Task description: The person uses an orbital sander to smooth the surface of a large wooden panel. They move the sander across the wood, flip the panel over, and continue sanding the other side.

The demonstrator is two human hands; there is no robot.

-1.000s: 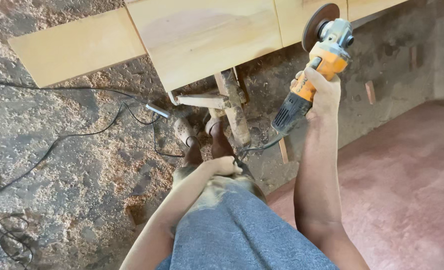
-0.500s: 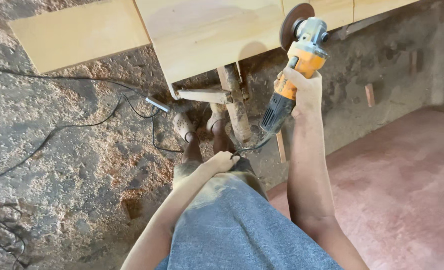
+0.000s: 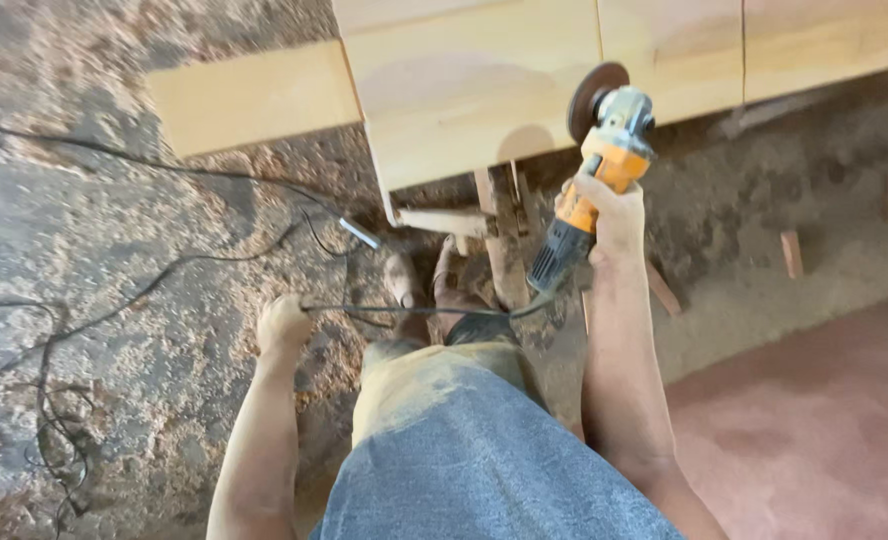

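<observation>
The right hand is wrapped around the body of an angle grinder, with the fingers closed fully round the grip so that the tool is held clear of the ground. The grinder has an orange-yellow housing at the middle, a grey metal gear head at the top and a dark, ribbed rear section that projects below the hand. A round, dark reddish-brown disc sits at the head, turned edge-on toward the left, and it lies just in front of the lower edge of a pale wooden panel; whether disc and wood are touching cannot be told. A black power cord leaves the rear of the grinder and runs left, roughly level, to the left hand. That hand is closed into a loose fist round the cord, with the arm stretched down beside the leg. The wooden panel is made of several light boards joined edge to edge, and a separate pale plank lies to its left. Under the panel, rough wooden supports stand on the floor, beside the person's dusty feet. The floor is covered in sawdust, with further black cables trailing across it at the left.
</observation>
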